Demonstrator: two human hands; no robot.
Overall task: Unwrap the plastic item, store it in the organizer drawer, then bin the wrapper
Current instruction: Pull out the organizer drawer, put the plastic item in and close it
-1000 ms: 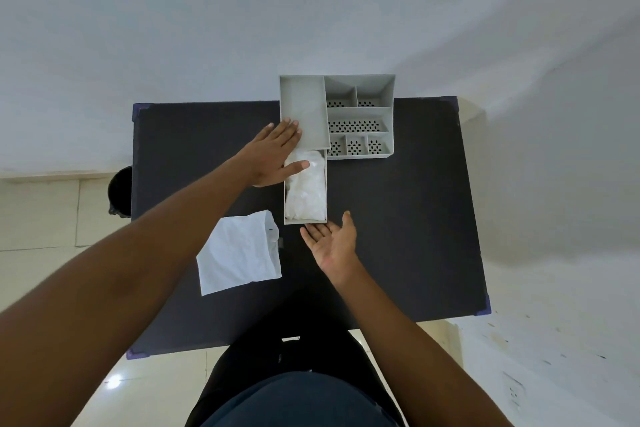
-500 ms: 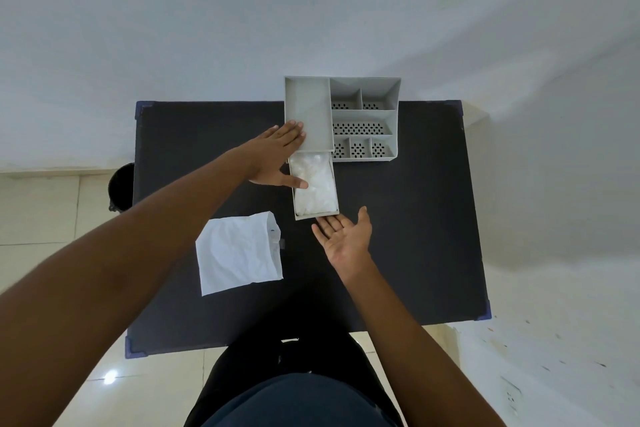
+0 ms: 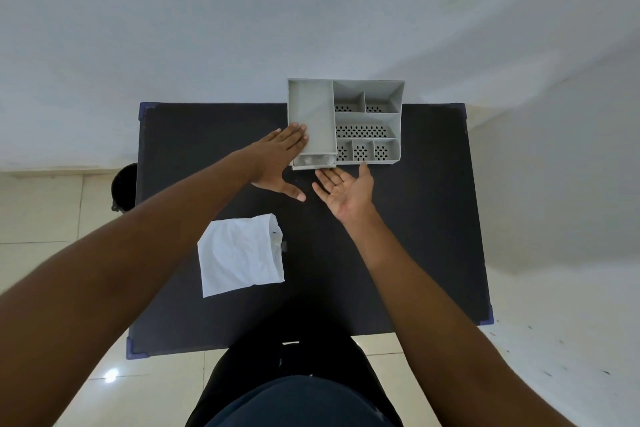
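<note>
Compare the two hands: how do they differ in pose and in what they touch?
The left hand lies palm down, fingers on the organizer; the right hand is palm up, fingertips at the drawer front. Both are open and hold nothing.

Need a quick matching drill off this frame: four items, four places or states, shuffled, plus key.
1. drawer
2. wrapper
3. left hand
4. right hand

A. palm up, empty, at the drawer front
B. flat on the organizer side
C. lying on the table, near side
D. almost pushed in

Pairs: 1-D, 2-C, 3-B, 4-A
</note>
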